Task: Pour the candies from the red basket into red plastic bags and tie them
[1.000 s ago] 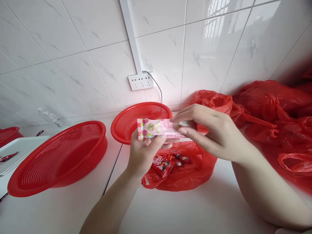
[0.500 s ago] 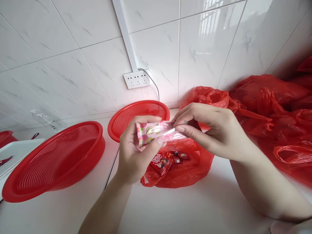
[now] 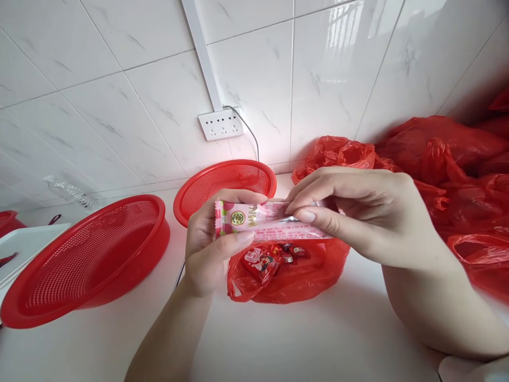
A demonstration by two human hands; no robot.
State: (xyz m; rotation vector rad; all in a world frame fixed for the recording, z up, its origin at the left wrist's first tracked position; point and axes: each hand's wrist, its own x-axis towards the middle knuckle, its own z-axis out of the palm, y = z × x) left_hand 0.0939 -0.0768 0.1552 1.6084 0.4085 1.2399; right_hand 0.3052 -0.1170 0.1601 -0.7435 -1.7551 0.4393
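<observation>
Between my two hands is a long pink candy packet (image 3: 266, 220) with a gold round emblem and small pink print. My left hand (image 3: 217, 244) grips its left end, thumb in front and fingers behind. At the right end, the thumb and fingers of my right hand (image 3: 350, 217) pinch the wrapper, covering part of it. Just below the packet sits an open red plastic bag (image 3: 310, 278) on the white table. Several small red wrapped sweets (image 3: 260, 262) lie in it.
Red mesh baskets stand at the left (image 3: 131, 254) and behind my hands (image 3: 222, 178). Tied red plastic bags (image 3: 449, 154) pile up on the right. A white tray (image 3: 35, 239) and a clear bottle (image 3: 71, 193) are far left; a power socket (image 3: 220, 126) is on the tiled wall.
The packet has turned so more of its printed face shows, and it is stretched out flatter. My right hand has moved slightly right, my left slightly left, both still gripping.
</observation>
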